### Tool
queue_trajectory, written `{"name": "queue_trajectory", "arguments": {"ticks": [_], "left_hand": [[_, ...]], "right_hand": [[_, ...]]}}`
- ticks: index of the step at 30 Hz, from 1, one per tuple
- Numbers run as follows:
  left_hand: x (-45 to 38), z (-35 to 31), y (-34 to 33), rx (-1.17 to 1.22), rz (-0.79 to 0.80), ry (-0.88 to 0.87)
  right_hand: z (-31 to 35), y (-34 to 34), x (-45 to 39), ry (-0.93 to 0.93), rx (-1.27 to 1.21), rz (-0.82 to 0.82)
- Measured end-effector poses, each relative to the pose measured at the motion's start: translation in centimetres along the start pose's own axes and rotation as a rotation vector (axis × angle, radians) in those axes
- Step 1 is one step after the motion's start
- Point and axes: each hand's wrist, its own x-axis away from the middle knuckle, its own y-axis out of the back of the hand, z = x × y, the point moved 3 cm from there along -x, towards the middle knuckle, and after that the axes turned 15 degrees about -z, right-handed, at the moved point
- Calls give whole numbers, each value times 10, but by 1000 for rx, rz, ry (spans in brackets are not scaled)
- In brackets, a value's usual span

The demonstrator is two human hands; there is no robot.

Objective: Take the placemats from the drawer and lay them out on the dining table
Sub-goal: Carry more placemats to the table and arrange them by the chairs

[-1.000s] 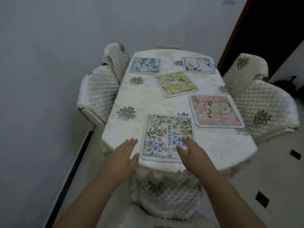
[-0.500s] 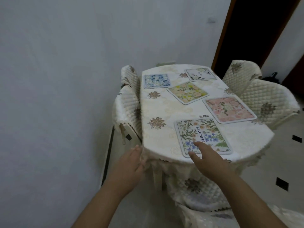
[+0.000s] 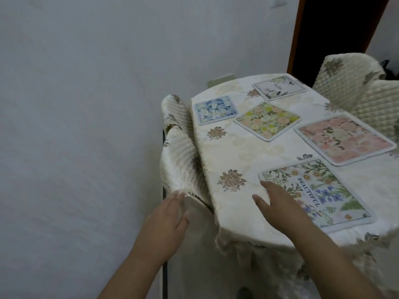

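Five placemats lie flat on the dining table (image 3: pixel 237 156), which wears a cream floral cloth. The nearest placemat (image 3: pixel 328 190), printed with flowers and the word BEAUTIFUL, sits by the table's near edge. Beyond it on the table are a pink placemat (image 3: pixel 345 139) toward the right side, a yellow placemat (image 3: pixel 267 119) at the middle, a blue placemat (image 3: pixel 216 110) at the far left and a white placemat (image 3: pixel 279 87) at the far end. The right hand (image 3: pixel 278 203) lies flat, fingers straight, over the nearest placemat's left corner, holding nothing. The left hand (image 3: pixel 166 225) is off the table's left edge, fingers straight and empty, fingertips at a quilted chair cover (image 3: pixel 179 160). More quilted chairs (image 3: pixel 354 87) stand at the table's right side.
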Motion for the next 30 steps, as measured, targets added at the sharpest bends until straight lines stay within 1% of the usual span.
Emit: {"name": "queue_trajectory", "arguments": {"ticks": [4, 7, 11, 14, 17, 23, 26, 30], "left_hand": [[-66, 13, 6, -11, 2, -3], [-112, 20, 5, 7, -9, -22], [-174, 32, -4, 32, 2, -105], [-230, 37, -21, 68, 48, -173], [-287, 34, -36, 99, 119, -278], [-390, 29, -62, 121, 228, -569], [-421, 19, -72, 139, 268, -706], [-445, -2, -89, 140, 369, -755]], "right_hand": [[39, -16, -63, 35, 0, 1], [62, -14, -103, 54, 31, -37], [75, -15, -142, -3, 50, -91], [72, -28, -164, -93, 76, -126], [71, -36, -177, -219, 92, -185], [91, -51, -185, -482, 102, -358], [101, -56, -182, -609, 66, -424], [97, -58, -179, -748, 14, -503]]}}
